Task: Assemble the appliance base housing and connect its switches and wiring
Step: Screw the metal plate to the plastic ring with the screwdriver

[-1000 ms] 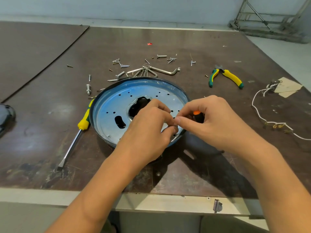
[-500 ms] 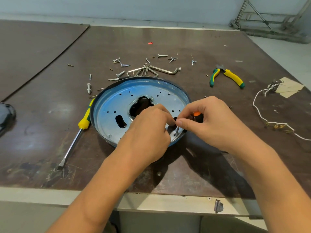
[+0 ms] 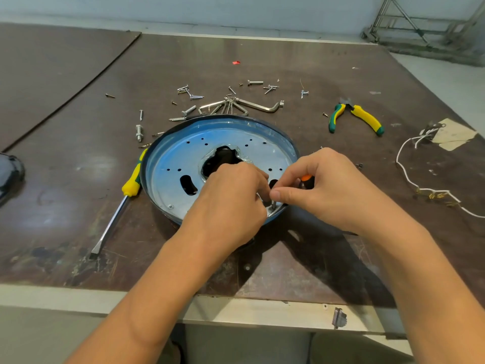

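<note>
A round blue-filmed metal base plate with a dark rim lies on the brown table. It has small holes, two slots and a dark central opening. My left hand rests over its near right part, fingers curled around a small screw standing at the rim. My right hand grips a screwdriver with an orange and black handle, thumb and forefinger close to the shaft above the screw. The tip is hidden between my fingers.
A yellow-handled flat screwdriver lies left of the plate. Loose screws, bolts and hex keys are scattered behind it. Yellow-green pliers lie at the right, white wires with terminals further right. A dark object sits at the left edge.
Both hands have lowered slightly toward the plate's near right rim; the screw and the screwdriver shaft now show between the fingertips.
</note>
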Available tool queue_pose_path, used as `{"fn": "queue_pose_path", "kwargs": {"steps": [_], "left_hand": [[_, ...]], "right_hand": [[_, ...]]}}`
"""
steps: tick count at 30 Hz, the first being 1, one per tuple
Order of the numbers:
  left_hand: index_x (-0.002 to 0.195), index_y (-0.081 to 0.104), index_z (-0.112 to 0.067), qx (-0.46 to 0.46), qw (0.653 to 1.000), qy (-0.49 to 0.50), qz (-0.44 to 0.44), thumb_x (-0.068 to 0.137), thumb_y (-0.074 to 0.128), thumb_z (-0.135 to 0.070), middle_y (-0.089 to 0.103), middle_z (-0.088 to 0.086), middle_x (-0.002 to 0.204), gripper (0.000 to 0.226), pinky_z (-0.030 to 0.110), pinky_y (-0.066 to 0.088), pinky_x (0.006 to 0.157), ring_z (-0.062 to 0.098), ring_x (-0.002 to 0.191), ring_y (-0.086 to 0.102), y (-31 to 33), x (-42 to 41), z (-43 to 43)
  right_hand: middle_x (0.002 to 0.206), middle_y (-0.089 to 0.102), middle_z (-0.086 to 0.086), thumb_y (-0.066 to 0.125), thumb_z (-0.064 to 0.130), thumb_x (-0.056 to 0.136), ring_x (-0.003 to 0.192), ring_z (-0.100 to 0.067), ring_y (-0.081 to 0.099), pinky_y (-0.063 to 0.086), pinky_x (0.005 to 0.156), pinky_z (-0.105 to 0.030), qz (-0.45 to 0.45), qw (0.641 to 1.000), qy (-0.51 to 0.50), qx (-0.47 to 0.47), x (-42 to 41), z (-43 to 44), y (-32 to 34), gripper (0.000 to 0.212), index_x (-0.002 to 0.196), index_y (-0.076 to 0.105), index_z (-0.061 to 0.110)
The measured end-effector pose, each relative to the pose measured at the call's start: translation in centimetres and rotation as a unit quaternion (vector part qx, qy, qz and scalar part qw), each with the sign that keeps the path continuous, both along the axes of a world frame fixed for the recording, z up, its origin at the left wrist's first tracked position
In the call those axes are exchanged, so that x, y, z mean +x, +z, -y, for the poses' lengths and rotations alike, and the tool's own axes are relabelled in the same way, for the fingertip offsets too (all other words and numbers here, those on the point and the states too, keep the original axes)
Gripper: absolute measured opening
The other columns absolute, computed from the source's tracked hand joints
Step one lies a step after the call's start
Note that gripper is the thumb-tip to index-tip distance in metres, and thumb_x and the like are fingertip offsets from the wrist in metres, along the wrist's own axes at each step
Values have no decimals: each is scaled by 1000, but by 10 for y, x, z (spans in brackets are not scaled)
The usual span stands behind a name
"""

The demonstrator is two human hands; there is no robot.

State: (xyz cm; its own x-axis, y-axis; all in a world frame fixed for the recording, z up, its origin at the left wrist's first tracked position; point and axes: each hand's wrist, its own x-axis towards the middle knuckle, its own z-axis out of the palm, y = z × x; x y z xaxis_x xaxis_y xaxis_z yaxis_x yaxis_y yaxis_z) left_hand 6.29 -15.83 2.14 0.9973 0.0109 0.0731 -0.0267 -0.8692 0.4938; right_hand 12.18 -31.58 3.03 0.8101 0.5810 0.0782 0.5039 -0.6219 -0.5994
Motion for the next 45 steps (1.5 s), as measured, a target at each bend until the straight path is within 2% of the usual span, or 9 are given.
{"fn": "queue_pose_path", "kwargs": {"steps": [4, 15, 18, 21, 23, 28, 33, 38, 45], "left_hand": [[99, 79, -25, -19, 1000, 6, 10, 86, 57, -2, 66, -8, 128, 35, 35, 53, 97, 15, 116, 61, -2, 0, 0], [99, 79, -29, -28, 1000, -3, 11, 85, 56, -7, 67, -7, 126, 35, 39, 55, 94, 15, 112, 61, -4, -1, -2], [107, 76, -29, -59, 998, -20, 27, 86, 62, -22, 68, -8, 120, 26, 39, 57, 88, 11, 104, 63, -5, 0, -6], [104, 77, -31, -79, 996, -30, 16, 88, 70, -35, 68, -13, 116, 18, 37, 56, 89, 5, 102, 63, -4, 0, -8], [102, 78, -33, -70, 997, -35, 8, 88, 71, -35, 67, -16, 113, 15, 37, 56, 89, 5, 100, 61, -2, 1, -6], [93, 78, -32, -21, 999, -24, -10, 89, 69, -34, 68, -14, 110, 9, 32, 56, 83, 5, 88, 59, 2, 5, -2], [86, 74, -31, 15, 999, -30, -24, 90, 67, -37, 69, -10, 102, 11, 21, 45, 64, 7, 79, 59, 6, 7, -1], [82, 72, -28, 31, 999, -28, -4, 89, 66, -44, 65, -10, 101, 19, 30, 53, 76, 9, 87, 59, 6, 9, 0], [89, 74, -34, 3, 997, -63, -52, 90, 69, -27, 55, -16, 116, 8, 39, 54, 87, 11, 103, 56, 11, 9, -2]], "right_hand": [[72, 69, 17, 71, 38, 89, 76, 9, 59, 38, 58, -2, 10, 1000, 4, -5, 1, 1, 0, 20, 70, 69, 46], [67, 67, 19, 68, 28, 83, 65, -1, 60, 45, 58, -10, 7, 1000, 9, 10, 1, 4, 1, 19, 67, 70, 38], [65, 65, 13, 66, 19, 87, 56, -1, 54, 41, 54, -12, -4, 999, -9, 42, 6, 7, -3, 14, 86, 73, 31], [73, 67, 3, 63, 17, 92, 57, -5, 53, 42, 55, -20, -30, 994, -35, 97, 9, 7, -9, 36, 124, 52, 29], [77, 65, 4, 65, 20, 91, 61, -6, 55, 42, 58, -21, -3, 992, -62, 107, 9, 7, -11, 45, 131, 46, 30], [112, 58, 6, 73, 27, 87, 90, -5, 55, 39, 70, -11, 62, 989, -133, 33, 14, 3, -18, 41, 124, 57, 30], [120, 49, 3, 71, 27, 89, 85, 0, 51, 32, 65, -7, 51, 989, -135, 17, 16, -1, -22, 42, 127, 54, 31], [122, 47, 1, 70, 27, 90, 94, -8, 54, 34, 68, -11, 41, 989, -138, 19, 16, -1, -22, 46, 132, 50, 30], [119, 45, 4, 68, 29, 92, 85, 4, 48, 33, 63, -8, 39, 991, -128, 21, 16, 1, -23, 39, 128, 53, 30]]}}
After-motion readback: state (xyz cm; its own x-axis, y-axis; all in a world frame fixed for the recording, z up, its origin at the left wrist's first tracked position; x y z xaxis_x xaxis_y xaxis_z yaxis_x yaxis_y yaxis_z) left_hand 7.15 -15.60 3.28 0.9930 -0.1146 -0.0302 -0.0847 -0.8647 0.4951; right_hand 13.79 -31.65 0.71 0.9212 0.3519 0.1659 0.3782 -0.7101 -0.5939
